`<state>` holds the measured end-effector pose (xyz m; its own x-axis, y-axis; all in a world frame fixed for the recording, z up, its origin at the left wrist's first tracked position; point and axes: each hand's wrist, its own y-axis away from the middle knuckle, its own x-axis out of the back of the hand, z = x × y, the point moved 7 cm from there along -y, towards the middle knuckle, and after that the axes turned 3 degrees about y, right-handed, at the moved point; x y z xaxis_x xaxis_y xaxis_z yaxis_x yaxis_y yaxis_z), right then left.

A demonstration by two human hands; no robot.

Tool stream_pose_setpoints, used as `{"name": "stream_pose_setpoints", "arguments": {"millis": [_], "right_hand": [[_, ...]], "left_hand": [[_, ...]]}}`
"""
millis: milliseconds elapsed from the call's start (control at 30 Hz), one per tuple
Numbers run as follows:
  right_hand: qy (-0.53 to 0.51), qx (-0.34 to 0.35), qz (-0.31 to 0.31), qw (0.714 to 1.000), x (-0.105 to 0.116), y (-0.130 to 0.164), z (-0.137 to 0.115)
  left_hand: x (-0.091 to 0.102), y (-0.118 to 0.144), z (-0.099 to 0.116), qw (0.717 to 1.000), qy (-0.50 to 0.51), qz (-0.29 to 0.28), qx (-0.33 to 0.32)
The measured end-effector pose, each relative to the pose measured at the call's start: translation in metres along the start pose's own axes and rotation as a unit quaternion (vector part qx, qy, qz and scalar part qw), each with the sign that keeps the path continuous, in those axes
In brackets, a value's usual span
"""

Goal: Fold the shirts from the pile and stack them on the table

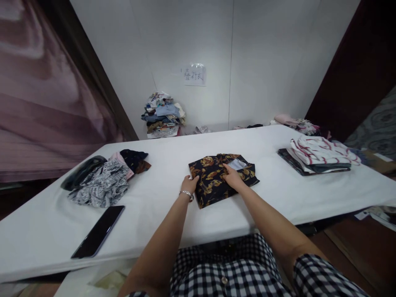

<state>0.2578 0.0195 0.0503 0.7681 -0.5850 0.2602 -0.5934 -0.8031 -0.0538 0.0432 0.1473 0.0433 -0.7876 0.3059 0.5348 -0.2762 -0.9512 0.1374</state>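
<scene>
The dark shirt with the orange flower print [216,177] lies in the middle of the white table [173,214], already brought into a compact rectangle, so I judge the folding of this piece is almost done. The left hand [189,184] rests at the shirt's left edge with the fingers curled against the cloth, and the right hand [232,177] lies flat on top, fingers stretched toward the collar; neither hand pinches anything as far as I can see. To the right a small stack of folded clothes [318,156] looks finished. To the left a loose heap of garments [103,181] seems to wait for its turn, beside a black phone [99,231]. More clothes are piled by the wall [163,115].
</scene>
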Motion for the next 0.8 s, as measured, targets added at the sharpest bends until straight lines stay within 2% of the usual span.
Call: {"name": "stream_pose_setpoints", "arguments": {"millis": [133, 267, 333, 400, 500, 567, 633, 667, 700, 733, 800], "right_hand": [[0.074, 0.016, 0.005, 0.997, 0.011, 0.012, -0.015], [0.044, 0.062, 0.054, 0.996, 0.031, 0.045, -0.025], [0.004, 0.022, 0.043, 0.999, 0.034, 0.069, -0.016], [-0.056, -0.07, -0.001, 0.996, 0.028, 0.096, -0.001], [-0.149, -0.212, -0.033, 0.965, 0.019, 0.136, 0.017], [-0.195, -0.25, -0.024, 0.948, 0.021, 0.153, 0.02], [-0.229, -0.253, -0.017, 0.94, 0.024, 0.159, 0.019], [-0.242, -0.251, -0.015, 0.937, 0.026, 0.16, 0.018], [-0.253, -0.247, -0.009, 0.935, 0.027, 0.159, 0.018], [-0.263, -0.244, 0.001, 0.934, 0.028, 0.157, 0.019], [-0.281, -0.239, 0.025, 0.929, 0.028, 0.152, 0.021]], "left_hand": [[-0.004, -0.005, 0.004, 1.0, -0.019, 0.004, 0.023], [-0.006, -0.004, 0.007, 1.0, -0.004, 0.001, 0.027], [-0.002, 0.001, 0.005, 1.0, 0.007, 0.007, 0.029], [0.005, 0.011, -0.001, 0.999, 0.011, 0.018, 0.033], [0.016, 0.036, -0.017, 0.999, 0.018, 0.026, 0.039], [0.02, 0.056, -0.03, 0.998, 0.031, -0.02, 0.057], [0.023, 0.073, -0.041, 0.991, 0.02, -0.107, 0.08], [0.029, 0.077, -0.042, 0.988, -0.01, -0.136, 0.079], [0.039, 0.077, -0.039, 0.987, -0.056, -0.139, 0.063], [0.051, 0.072, -0.031, 0.987, -0.11, -0.114, 0.034], [0.073, 0.052, -0.004, 0.977, -0.204, -0.023, -0.052]]}}
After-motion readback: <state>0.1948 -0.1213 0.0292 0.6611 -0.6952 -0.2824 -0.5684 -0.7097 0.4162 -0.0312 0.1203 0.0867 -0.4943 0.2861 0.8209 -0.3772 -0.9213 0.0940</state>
